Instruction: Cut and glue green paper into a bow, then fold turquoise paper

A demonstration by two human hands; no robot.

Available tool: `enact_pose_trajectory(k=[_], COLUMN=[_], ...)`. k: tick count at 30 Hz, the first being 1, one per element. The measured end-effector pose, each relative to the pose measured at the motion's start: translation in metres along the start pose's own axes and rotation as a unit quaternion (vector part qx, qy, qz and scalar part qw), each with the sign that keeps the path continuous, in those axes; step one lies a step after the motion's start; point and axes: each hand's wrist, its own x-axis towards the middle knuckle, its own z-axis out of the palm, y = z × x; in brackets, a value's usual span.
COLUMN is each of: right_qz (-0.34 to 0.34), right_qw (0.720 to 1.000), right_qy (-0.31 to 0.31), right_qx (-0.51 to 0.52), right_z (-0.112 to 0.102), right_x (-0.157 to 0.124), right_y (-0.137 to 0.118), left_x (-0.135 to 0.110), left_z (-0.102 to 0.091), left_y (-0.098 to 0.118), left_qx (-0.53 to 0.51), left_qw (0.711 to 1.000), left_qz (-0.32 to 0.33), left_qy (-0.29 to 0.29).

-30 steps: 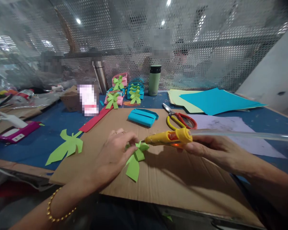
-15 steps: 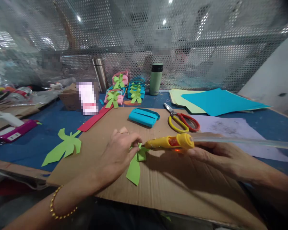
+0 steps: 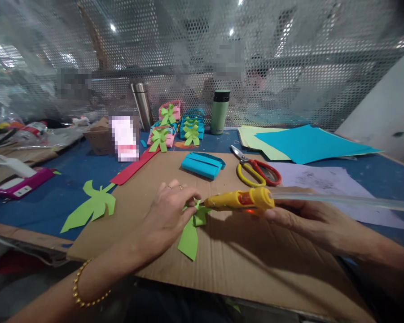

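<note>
On the cardboard (image 3: 222, 260): left hand (image 3: 168, 208) pinching green paper bow (image 3: 188, 242); hot nozzle likely, right beside it, so a slip could burn. Yellow glue gun (image 3: 229, 200) gripped by right hand (image 3: 303, 217); clear rod (image 3: 340, 201) snagging could spoil aim.

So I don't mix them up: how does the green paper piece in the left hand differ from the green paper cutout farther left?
The green paper piece is pinched by the left hand; the green paper cutout is untouched. The piece is partly folded over; the cutout spread out. The piece is over the brown cardboard sheet, the cutout mostly over blue tabletop. Both are light green.
</note>
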Motion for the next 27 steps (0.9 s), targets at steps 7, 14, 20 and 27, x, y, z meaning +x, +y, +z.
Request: enact_pose_trajectory(k=[7,14,20,27], right_qz=[-0.035,-0.016,-0.035,-0.039], right_qw=[0.999,0.999,0.998,0.996], right_qy=[-0.034,-0.032,-0.048,-0.074], right_qx=[0.018,0.015,0.018,0.010], right_z=[-0.001,-0.001,-0.002,0.006], right_x=[0.003,0.000,0.000,-0.001], right_y=[-0.001,0.001,0.002,0.012], left_x=[-0.002,-0.005,-0.009,-0.026], left_z=[0.008,0.005,-0.011,-0.028], left_y=[-0.008,-0.004,-0.003,-0.011], left_qx=[0.013,0.025,-0.027,-0.012], left_qw=[0.999,0.999,0.999,0.999], left_qz=[0.014,0.009,-0.006,0.009], left_qy=[0.034,0.025,0.043,0.043])
